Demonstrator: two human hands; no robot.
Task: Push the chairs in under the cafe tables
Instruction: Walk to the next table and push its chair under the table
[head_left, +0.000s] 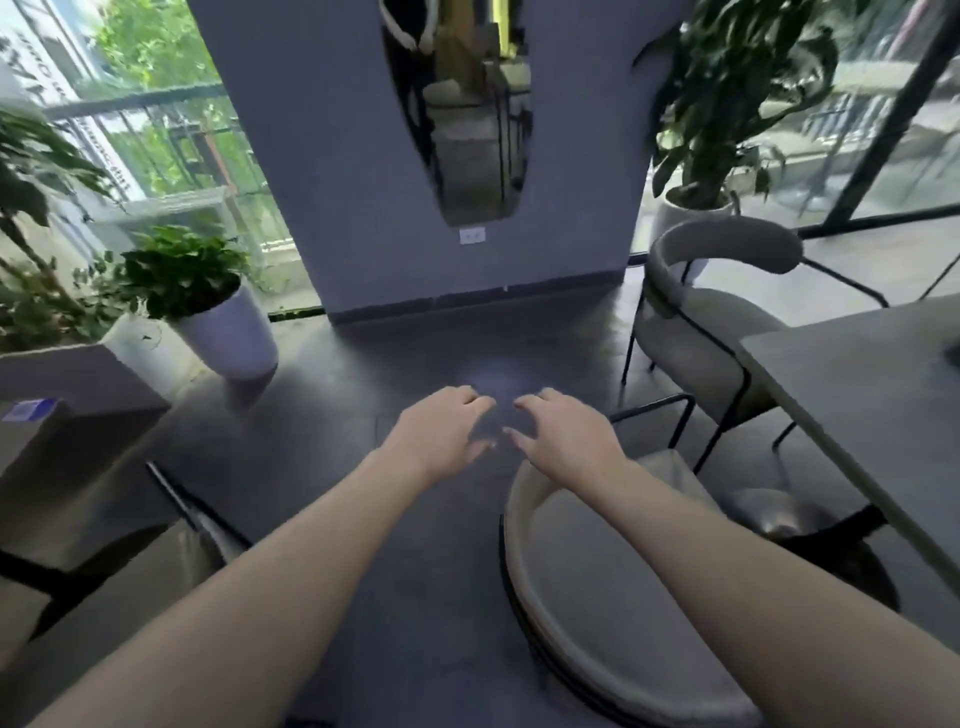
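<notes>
Chair (587, 587) below right hand (563, 441); left hand (441, 434) beside, both empty.

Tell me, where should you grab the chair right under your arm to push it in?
Grab the near chair by its curved backrest, one hand toward each end, coming from above on the aisle side. The backrest is the highest part and faces away from the table, so pushing there should slide the seat under.

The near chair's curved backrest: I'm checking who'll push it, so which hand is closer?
Right. The right hand hovers just above the backrest top; the left hand hangs over bare floor, farther to its left.
</notes>
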